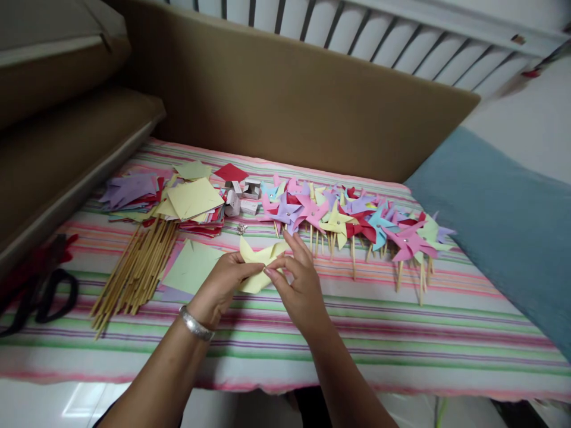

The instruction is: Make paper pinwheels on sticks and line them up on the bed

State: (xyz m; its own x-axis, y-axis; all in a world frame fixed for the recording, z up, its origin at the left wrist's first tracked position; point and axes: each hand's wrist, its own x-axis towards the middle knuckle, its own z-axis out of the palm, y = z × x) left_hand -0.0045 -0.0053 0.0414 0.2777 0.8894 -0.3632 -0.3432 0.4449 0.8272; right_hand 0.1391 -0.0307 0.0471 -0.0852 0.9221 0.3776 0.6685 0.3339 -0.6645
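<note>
A pale yellow paper pinwheel [254,284], its corners folded inward, is held over the striped cloth. My left hand [225,279], with a silver bracelet at the wrist, pinches its left side between thumb and fingers. At the pinwheel's centre, the thumb and index finger of my right hand [300,285] are pressed together; anything small between them is too hidden to name. Just left of the hands lies a light green paper square [191,267] with cut lines. A small heap of shiny metal pins [241,229] sits beyond the pinwheel.
Wooden sticks [134,273] lie in a bundle at left, near black-handled scissors [56,294]. Behind are stacked paper squares [194,199] and small white boxes [250,196]. Finished pinwheels [336,223] on sticks spread to the right. A brown board [289,101] stands at the back.
</note>
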